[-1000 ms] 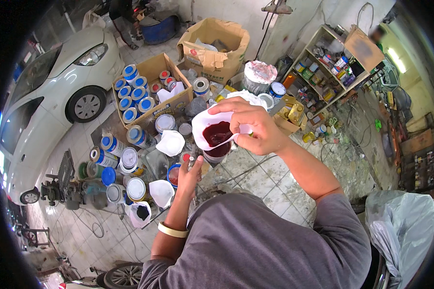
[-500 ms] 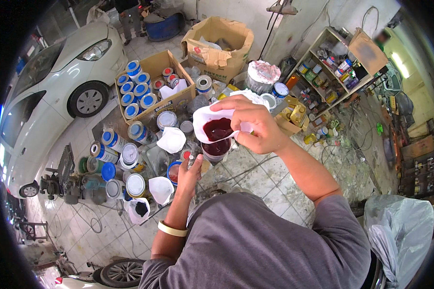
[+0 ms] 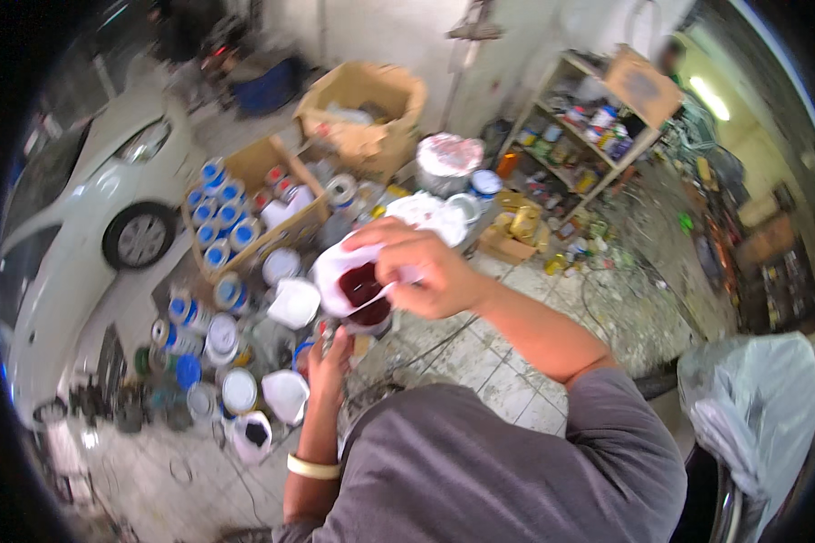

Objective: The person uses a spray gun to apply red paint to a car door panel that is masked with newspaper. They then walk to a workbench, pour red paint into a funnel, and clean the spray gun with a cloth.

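Observation:
My right hand point(image 3: 430, 271) pinches the rim of a white paper strainer point(image 3: 330, 274), its fingers curled over the edge. Dark red paint pools inside it. Directly beneath stands a cup point(image 3: 373, 324) with dark red liquid, partly hidden by the strainer. My left hand point(image 3: 330, 360) is closed below the cup around a grey metal piece, which looks like part of a paint spray gun point(image 3: 325, 329); most of it is hidden. White paper cones lie close by: one point(image 3: 294, 302) left of the strainer, another point(image 3: 285, 395) beside my left wrist, and one stained black inside point(image 3: 252, 436).
Several paint cans point(image 3: 222, 337) crowd the left side, near a cardboard box of blue-lidded cans point(image 3: 261, 163). Behind are a larger cardboard box point(image 3: 362, 136) and a paint-smeared bucket point(image 3: 449, 163). A white car point(image 3: 59, 281) stands left; a shelf point(image 3: 566, 127) stands back right.
The whole view has shifted and blurred, so hands and surroundings sit elsewhere in the picture. Both hands keep their holds, with the strainer still above the cup.

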Tool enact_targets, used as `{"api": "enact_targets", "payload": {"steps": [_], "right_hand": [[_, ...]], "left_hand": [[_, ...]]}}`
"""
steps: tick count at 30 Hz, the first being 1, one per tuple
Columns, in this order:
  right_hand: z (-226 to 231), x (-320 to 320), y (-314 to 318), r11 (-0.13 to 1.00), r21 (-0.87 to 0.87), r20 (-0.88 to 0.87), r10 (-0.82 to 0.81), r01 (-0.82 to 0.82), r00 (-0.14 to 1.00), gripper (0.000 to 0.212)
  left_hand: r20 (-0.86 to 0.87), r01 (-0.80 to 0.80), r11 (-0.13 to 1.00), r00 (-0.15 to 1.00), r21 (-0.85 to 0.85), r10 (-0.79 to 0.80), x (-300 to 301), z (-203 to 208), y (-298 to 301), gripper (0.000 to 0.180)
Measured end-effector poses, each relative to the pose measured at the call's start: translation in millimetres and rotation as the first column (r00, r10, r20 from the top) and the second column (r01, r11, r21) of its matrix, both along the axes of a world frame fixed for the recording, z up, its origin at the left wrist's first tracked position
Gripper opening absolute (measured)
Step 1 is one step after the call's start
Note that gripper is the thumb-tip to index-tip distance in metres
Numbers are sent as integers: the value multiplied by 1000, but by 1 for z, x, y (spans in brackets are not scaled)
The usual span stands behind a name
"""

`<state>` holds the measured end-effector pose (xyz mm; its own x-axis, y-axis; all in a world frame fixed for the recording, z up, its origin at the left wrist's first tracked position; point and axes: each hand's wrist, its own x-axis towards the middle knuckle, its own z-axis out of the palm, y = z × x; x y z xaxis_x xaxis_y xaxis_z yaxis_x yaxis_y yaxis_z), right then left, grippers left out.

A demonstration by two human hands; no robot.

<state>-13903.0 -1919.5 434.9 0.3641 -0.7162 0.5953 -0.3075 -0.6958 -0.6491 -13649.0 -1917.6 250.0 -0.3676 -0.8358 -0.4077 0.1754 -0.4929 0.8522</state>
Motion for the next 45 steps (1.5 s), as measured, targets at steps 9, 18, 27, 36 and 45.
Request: {"api": "enact_targets", "payload": {"steps": [9, 18, 27, 36, 45], "right_hand": [[4, 4, -1, 998, -55, 76, -3, 7, 997, 16], [5, 10, 6, 998, -48, 128, -40, 47, 991, 16], [1, 13, 4, 998, -48, 119, -45, 51, 992, 14], [3, 16, 5, 992, -91, 104, -80, 90, 991, 14], [0, 18, 5, 999, -39, 85, -22, 25, 996, 15]], "left_hand": [[46, -24, 998, 999, -51, 26, -3, 10, -8, 41], [31, 25, 996, 999, -87, -22, -5, 14, -12, 40], [10, 33, 995, 999, -92, -33, -1, 13, -14, 38], [1, 15, 999, 1000, -45, -15, 1, 18, -14, 41], [6, 4, 999, 1000, -34, -4, 2, 19, -16, 42]]}}
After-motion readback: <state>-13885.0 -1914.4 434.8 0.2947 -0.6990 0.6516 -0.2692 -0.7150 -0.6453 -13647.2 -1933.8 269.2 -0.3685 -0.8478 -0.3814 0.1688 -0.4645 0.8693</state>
